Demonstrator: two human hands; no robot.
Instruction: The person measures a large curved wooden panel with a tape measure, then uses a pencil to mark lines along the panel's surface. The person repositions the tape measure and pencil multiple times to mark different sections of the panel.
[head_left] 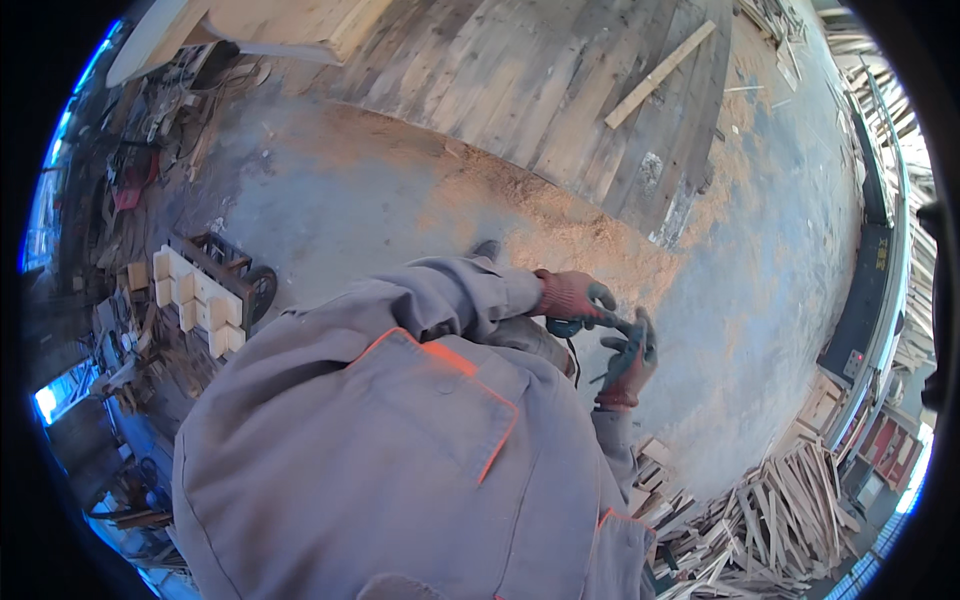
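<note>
Both my hands wear red work gloves with dark green coated palms and fingers. My left hand [578,296] is in front of my body, its fingers curled closed. A dark teal object [564,327] shows just under it, with a thin black cord or strap [574,362] hanging down; its kind cannot be made out. My right hand [630,362] is close by on the right, its fingers bent and spread apart. The fingertips of the two hands come close together or touch; whether something small lies between them is hidden.
Ahead lies a wide plank platform [500,90] with a loose wood strip [660,75] on it. Sawdust [570,225] covers the concrete floor along its edge. A wheeled cart [215,290] stands left; scrap wood [780,520] is heaped lower right. A long dark machine [865,290] runs along the right.
</note>
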